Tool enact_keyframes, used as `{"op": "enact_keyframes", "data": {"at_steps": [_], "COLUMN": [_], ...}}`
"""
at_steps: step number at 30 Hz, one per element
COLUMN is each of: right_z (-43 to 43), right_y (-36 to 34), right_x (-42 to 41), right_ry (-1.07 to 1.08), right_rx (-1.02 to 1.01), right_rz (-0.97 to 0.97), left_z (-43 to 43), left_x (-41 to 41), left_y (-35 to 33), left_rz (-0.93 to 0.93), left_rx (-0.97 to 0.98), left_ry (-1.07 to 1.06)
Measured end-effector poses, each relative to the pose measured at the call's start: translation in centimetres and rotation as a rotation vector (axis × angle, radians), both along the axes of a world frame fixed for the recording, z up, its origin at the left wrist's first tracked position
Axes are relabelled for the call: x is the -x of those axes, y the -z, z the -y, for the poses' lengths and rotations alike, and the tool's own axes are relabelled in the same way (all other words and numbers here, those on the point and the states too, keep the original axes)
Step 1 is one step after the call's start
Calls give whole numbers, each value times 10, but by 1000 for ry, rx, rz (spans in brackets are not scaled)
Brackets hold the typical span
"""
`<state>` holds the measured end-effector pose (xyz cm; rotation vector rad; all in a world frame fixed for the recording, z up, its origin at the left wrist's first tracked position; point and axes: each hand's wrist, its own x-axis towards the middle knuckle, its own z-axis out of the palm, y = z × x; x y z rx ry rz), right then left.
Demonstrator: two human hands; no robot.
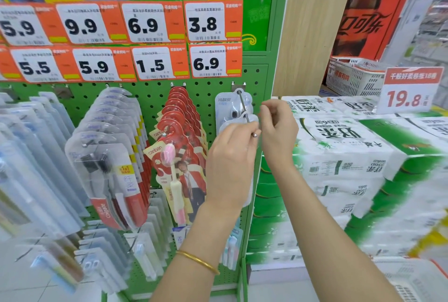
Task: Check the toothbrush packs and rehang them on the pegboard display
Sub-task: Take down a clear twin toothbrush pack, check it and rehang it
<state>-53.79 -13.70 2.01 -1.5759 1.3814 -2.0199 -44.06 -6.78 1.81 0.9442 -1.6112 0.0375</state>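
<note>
1. here, the step in hand looks like rehanging: a clear plastic toothbrush pack (pixel 238 121) sits just above the left hand (pixel 230 163), with its hang hole already round the thin steel peg hook (pixel 243 104).
2. the left fingers (pixel 242 132) are curled round the pack's upper part and grip it. the rest of the pack runs down behind the palm, and a clear edge shows below the heel of the hand.
3. the hook's ball tip pokes out just beside the left fingertips, between the two hands.
4. the right hand (pixel 278 132) is just beside the pack's top corner, its fingertips (pixel 264 109) drawn together as if pinching. i cannot tell whether the clear plastic is between them.
5. beyond the fingers, a second clear toothbrush pack (pixel 224 103) hangs against the green perforated metal pegboard (pixel 208 93) at the root of the same hook.
6. red card toothbrush packs (pixel 180 117) hang on the next hook, to the left of the left hand and apart from it.
7. the next move, as i judge it, is to slide the held pack up the hook away from the fingertips until it rests against the second one. then both hands let go.
8. that calls for keeping the hole level on the wire so the thin plastic neither snags nor slips back over the ball tip.
</note>
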Motion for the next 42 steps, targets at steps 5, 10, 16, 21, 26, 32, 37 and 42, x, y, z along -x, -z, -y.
{"op": "enact_keyframes", "data": {"at_steps": [5,10,16,21,26,32,37,42], "right_z": [-25,-38,-49,-60,-73,-87,-97,-106], "right_y": [17,27,24,28,26,23,20,19], "right_x": [0,0,-6,-5,-6,-7,-7,-6], "right_ry": [-210,-457,-459,-504,-494,-479,-482,-503], "right_rx": [-81,-135,-179,-153,-148,-115,-94,-73], "right_rz": [72,122,59,149,171,202,208,211], "left_z": [-3,-9,-16,-25,-35,-45,-51,-58], "left_x": [-2,-4,-6,-13,-18,-22,-23,-23], "left_y": [-2,-1,-2,0,2,4,4,6], "left_rz": [17,30,9,-62,-114,-186,-226,-263], "left_rx": [-17,-29,-49,-43,-27,-47,-43,-72], "left_ry": [4,13,12,-24,-50,-61,-55,-53]}}
